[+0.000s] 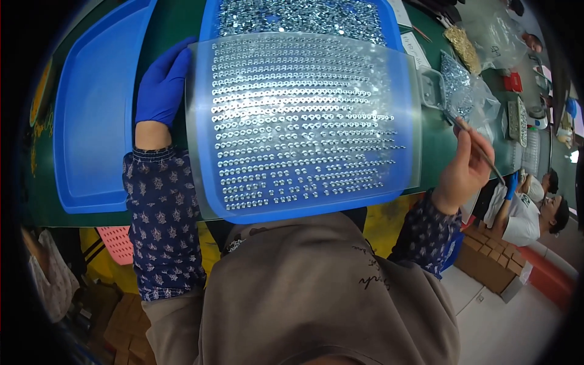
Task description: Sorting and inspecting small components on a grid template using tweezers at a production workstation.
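Head view. Left hand, in a blue glove, reaches forward with the forearm extended from the near edge; its fingers curl over the left edge of a clear plate, grip closed on that edge. The plate is held above a blue tray and carries rows of small metal parts seated in its holes, with gaps in the near rows. Right hand is bare, raised at the plate's right side, wrist bent, grip pinched on thin tweezers whose tip points far-left toward the plate's right tab. Loose parts lie heaped in the tray's far end. A second blue tray sits left on the green worktop. Bagged parts lie right.
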